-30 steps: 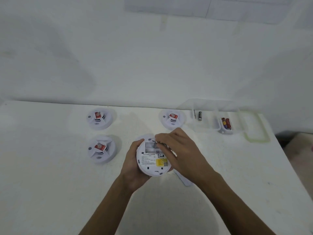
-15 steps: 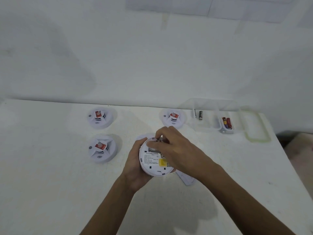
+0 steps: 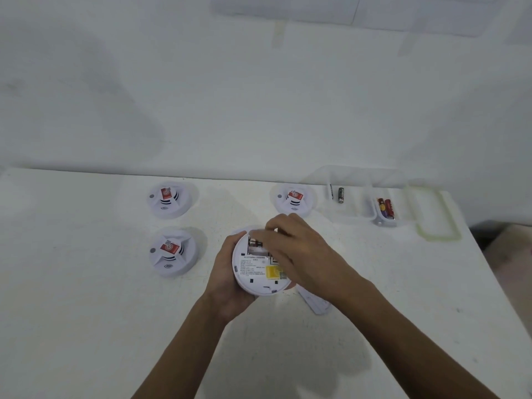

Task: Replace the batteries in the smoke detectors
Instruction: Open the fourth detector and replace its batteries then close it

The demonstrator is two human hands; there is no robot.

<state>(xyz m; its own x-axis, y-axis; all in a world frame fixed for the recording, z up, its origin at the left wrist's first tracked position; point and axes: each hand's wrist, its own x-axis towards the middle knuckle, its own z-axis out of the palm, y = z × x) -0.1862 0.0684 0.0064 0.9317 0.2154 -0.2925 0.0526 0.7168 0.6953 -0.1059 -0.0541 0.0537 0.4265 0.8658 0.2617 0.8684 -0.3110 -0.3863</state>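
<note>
Right hand (image 3: 299,249) has slid up, pinching a battery (image 3: 254,242). Left hand (image 3: 227,272) grips the open smoke detector (image 3: 256,273). Three other detectors (image 3: 172,251), nine to one o'clock, likely wait.

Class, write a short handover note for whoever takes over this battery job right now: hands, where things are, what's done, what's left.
Left hand grips the upturned smoke detector.
Right hand has fingertips at a battery in its open compartment; pinching or pressing, cannot tell.
Three other detectors sit face up on the table; loose batteries lie in the clear container.
A white cover piece lies under the right wrist.
Done: this detector is opened. Left: seat the battery, close it; the other three probably need doing.
</note>
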